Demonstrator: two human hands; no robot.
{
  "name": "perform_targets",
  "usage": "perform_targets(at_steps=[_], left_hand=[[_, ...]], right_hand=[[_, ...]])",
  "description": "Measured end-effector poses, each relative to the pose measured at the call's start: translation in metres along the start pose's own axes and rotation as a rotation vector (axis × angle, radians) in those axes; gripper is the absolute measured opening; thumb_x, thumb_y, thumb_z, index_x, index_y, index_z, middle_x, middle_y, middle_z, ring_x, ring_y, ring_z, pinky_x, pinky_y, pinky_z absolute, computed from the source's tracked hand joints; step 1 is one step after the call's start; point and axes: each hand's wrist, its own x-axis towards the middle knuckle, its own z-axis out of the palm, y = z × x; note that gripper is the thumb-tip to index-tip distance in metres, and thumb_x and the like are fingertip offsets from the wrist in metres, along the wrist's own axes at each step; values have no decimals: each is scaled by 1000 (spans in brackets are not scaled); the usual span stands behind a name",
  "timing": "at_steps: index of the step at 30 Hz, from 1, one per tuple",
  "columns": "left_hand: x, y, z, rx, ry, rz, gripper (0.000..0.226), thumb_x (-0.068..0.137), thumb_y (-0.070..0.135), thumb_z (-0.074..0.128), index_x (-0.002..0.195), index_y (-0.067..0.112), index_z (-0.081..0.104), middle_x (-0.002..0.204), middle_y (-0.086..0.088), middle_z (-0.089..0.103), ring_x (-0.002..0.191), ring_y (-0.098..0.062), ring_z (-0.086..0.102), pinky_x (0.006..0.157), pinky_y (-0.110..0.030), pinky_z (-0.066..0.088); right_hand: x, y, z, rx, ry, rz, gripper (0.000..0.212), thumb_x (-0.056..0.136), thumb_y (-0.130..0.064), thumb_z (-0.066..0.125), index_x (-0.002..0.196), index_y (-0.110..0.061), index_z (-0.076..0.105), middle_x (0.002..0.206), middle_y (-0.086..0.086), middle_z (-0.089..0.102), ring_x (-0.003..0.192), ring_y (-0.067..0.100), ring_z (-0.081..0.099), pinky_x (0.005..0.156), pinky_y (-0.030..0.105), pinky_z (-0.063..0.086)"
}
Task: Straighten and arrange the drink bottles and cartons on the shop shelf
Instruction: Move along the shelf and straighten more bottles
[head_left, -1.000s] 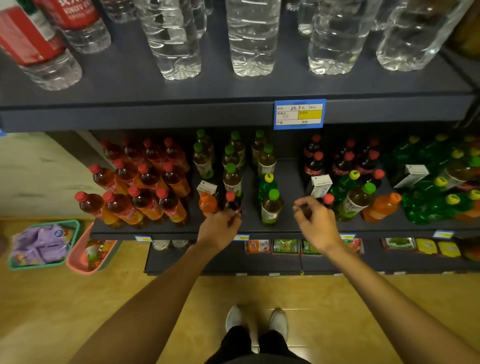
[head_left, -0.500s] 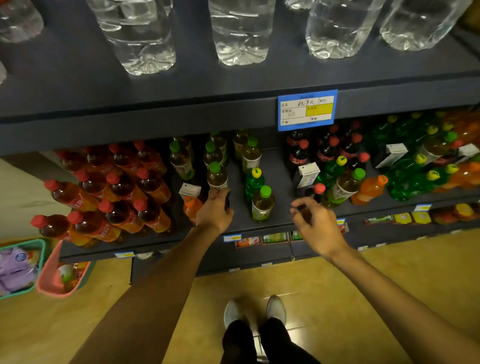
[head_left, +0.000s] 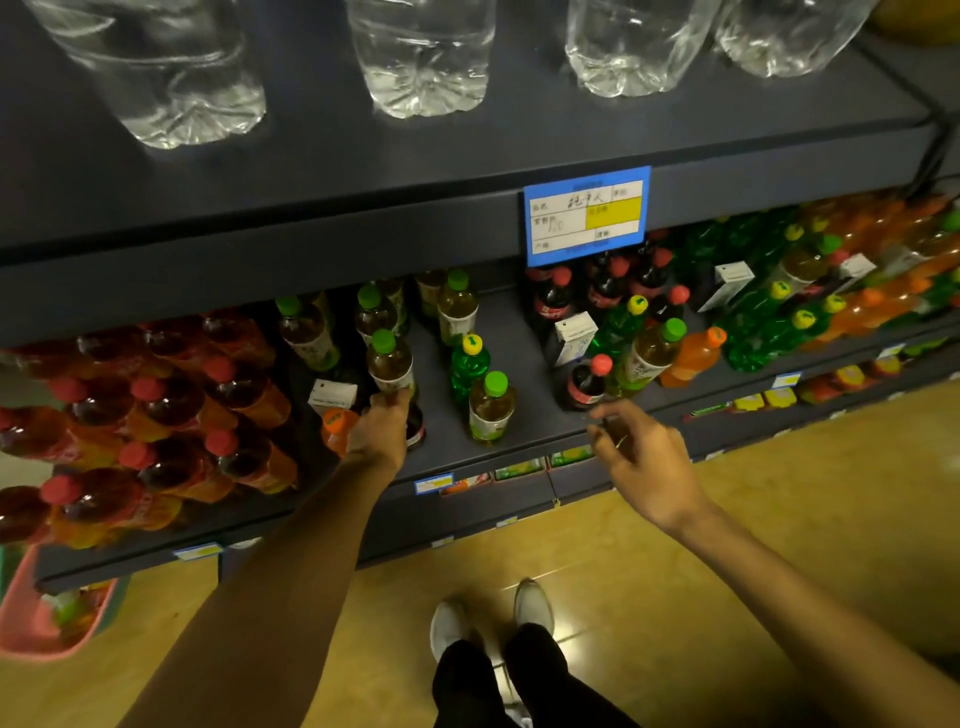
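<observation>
Dark grey metal shelf (head_left: 519, 431), drinks standing on it under the water-bottle tier. My left hand (head_left: 378, 432) is reaching in at the front row, fingers wrapped round a dark cola bottle (head_left: 415, 426); the hand hides its cap and most of its body. Just behind that hand stands a green-capped tea bottle (head_left: 390, 364); beside the hand are a white carton (head_left: 332, 395) and an orange-capped bottle (head_left: 336, 428). My right hand (head_left: 641, 460) hangs in front of the shelf edge, fingers loosely curled, holding nothing. Red-capped cola bottle (head_left: 587, 382) stands just past its fingertips, not touched. Between my hands: a tea bottle (head_left: 491, 410) upright near the edge, a yellow-capped green bottle (head_left: 469, 364) behind it. Red-capped tea bottles (head_left: 156, 415) packed in rows at left. Blue price tag (head_left: 586, 215) on the upper shelf lip.
</observation>
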Motion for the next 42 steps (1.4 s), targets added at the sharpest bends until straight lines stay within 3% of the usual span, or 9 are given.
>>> perform_targets(at_steps=[8, 13, 18, 21, 25, 29, 36, 39, 42], left_hand=[[-18, -1, -3, -117, -49, 33, 46, 95, 24, 50, 138, 17, 32, 121, -15, 54, 109, -28, 57, 81, -33, 47], [-40, -5, -13, -190, 68, 68, 40, 93, 39, 49, 124, 16, 39, 97, -5, 65, 92, -22, 62, 69, -30, 39], [-69, -8, -41, -126, 146, 96, 44, 93, 47, 45, 121, 14, 37, 93, -4, 65, 86, -20, 62, 65, -27, 39], [-84, -6, -54, -63, 169, 119, 46, 94, 48, 43, 125, 15, 33, 97, -3, 64, 87, -19, 62, 65, -27, 36], [-91, -6, -58, 191, 245, 289, 45, 93, 47, 36, 128, 19, 39, 107, -3, 58, 84, -18, 57, 61, -28, 32], [-90, 12, -56, 25, 299, 368, 38, 92, 50, 39, 113, 19, 42, 75, 2, 59, 64, -15, 53, 56, -26, 34], [-94, 72, -42, -48, 372, 604, 34, 85, 43, 47, 100, 14, 53, 63, -9, 66, 60, -32, 64, 53, -30, 39], [-97, 93, -45, -39, 417, 650, 35, 86, 42, 48, 107, 15, 56, 65, -7, 66, 61, -31, 64, 52, -29, 33], [-95, 111, -51, 1, 444, 687, 24, 79, 40, 50, 87, 17, 53, 50, -1, 58, 45, -23, 58, 46, -23, 27]], right_hand=[[-6, -10, 2, 16, -8, -14, 18, 90, -13, 61, 108, -12, 61, 62, 1, 60, 55, -1, 55, 49, 8, 36], [-7, -19, 6, 47, 2, -29, 16, 89, -9, 62, 105, -9, 62, 55, -10, 51, 56, -6, 54, 50, 6, 35], [-6, -25, 14, 63, 24, -50, 14, 89, -15, 63, 103, -13, 64, 66, 0, 60, 59, 15, 55, 58, 23, 36], [-8, -30, 16, 115, 26, -62, 12, 89, -15, 63, 101, -16, 64, 67, 0, 62, 59, 15, 56, 57, 21, 38], [-19, -27, 18, 124, 26, -45, 12, 89, -16, 63, 101, -16, 63, 75, 2, 66, 65, 18, 62, 62, 29, 47], [-37, -12, 7, 131, 95, 0, 11, 89, -14, 63, 100, -15, 63, 69, 0, 62, 55, 4, 55, 53, 10, 38], [-69, 34, -40, 56, 180, 145, 7, 91, -17, 60, 97, -21, 61, 69, 3, 64, 61, 19, 58, 59, 33, 41], [-65, 47, -54, 43, 199, 144, 9, 90, -16, 61, 98, -20, 62, 70, 4, 65, 63, 21, 59, 61, 33, 41], [-51, 58, -64, 44, 183, 110, 8, 91, -16, 61, 99, -17, 62, 71, 4, 65, 65, 23, 60, 61, 31, 40]])
